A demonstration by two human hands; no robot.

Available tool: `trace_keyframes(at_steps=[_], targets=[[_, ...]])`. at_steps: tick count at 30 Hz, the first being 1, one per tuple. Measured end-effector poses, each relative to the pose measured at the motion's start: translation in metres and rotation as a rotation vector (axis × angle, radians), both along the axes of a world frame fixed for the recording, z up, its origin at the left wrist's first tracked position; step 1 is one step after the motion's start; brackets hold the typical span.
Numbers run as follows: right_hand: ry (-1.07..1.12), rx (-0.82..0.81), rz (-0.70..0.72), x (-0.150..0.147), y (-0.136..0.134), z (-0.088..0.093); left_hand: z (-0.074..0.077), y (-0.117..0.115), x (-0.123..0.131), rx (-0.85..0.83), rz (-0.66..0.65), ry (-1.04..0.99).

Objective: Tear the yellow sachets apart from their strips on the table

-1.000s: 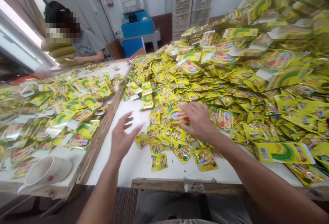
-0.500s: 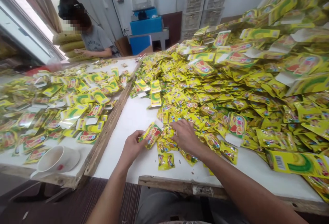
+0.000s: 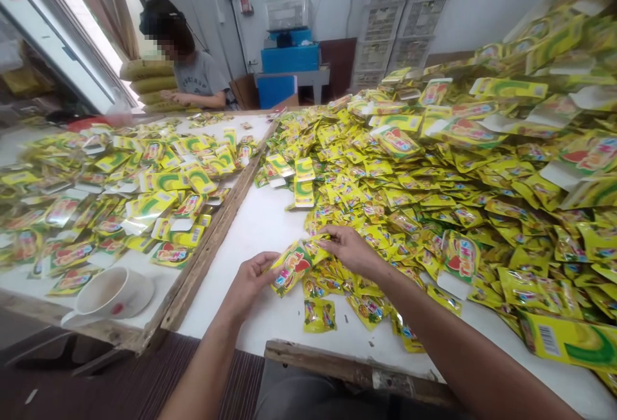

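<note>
My left hand (image 3: 251,283) is closed around the side of a small yellow carton (image 3: 292,269) with a red and green printed label, held tilted just above the white table (image 3: 224,278). At the carton's upper right end, my right hand (image 3: 354,251) pinches a yellow sachet (image 3: 317,247). The sachet is against the carton's open end; how much of it is inside I cannot tell. Below the hands a single sachet (image 3: 319,315) lies flat on the table. A large heap of sachets (image 3: 366,179) begins right beside my right hand.
Yellow cartons (image 3: 166,182) cover the left table, beyond a wooden strip (image 3: 216,240). A white mug (image 3: 116,294) stands near its front edge. Another person (image 3: 200,79) sits at the far left. Blue boxes (image 3: 289,58) and stacked crates (image 3: 385,15) stand by the wall.
My right hand has come from the heap to the carton's open end with a sachet. The carton has tilted slightly in my left hand. The view has shifted a little left.
</note>
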State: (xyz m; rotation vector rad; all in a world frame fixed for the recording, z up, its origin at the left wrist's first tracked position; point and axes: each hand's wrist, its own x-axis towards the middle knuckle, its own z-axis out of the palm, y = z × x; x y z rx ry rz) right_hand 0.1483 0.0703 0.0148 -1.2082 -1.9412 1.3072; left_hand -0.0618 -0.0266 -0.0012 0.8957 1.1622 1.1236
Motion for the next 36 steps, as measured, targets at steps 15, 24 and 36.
trace_keyframes(at_steps=[15, 24, 36], targets=[[-0.071, 0.293, 0.125, -0.046, 0.002, 0.012, 0.004, 0.0, -0.022, -0.061, 0.148, -0.091], [-0.335, 0.337, 0.06, -0.064, 0.03, 0.025, 0.002, 0.016, -0.011, -0.131, 0.232, -0.23], [-0.982, 0.781, 0.145, -0.072, 0.107, -0.002, -0.003, 0.021, -0.013, -0.154, 0.329, -0.313]])
